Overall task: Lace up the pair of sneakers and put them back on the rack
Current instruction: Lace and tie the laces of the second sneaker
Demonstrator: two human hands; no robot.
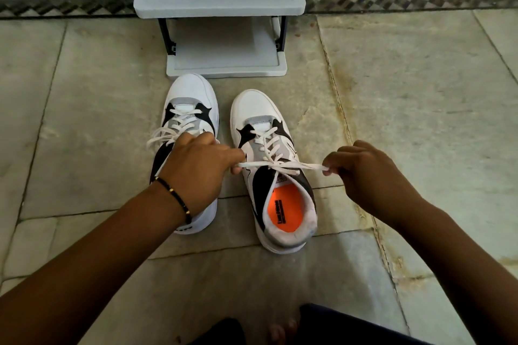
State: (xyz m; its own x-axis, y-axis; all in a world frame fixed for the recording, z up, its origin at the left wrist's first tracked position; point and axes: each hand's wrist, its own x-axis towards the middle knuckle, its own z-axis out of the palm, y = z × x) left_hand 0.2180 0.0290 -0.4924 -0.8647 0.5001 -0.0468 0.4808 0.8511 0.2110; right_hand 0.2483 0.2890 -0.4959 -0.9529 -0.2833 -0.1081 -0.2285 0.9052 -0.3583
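Observation:
Two white, grey and black sneakers stand side by side on the stone floor, toes toward the rack. The right sneaker has an orange insole and its white lace is stretched sideways across the top eyelets. My left hand pinches one lace end and my right hand pinches the other, pulling them apart. The left sneaker is partly hidden under my left hand and wrist; its laces hang in loose loops to the left.
A grey shoe rack with black posts stands just beyond the toes, its two visible shelves bare. A wall runs behind it. My feet show at the bottom edge. Stone floor slabs spread to both sides.

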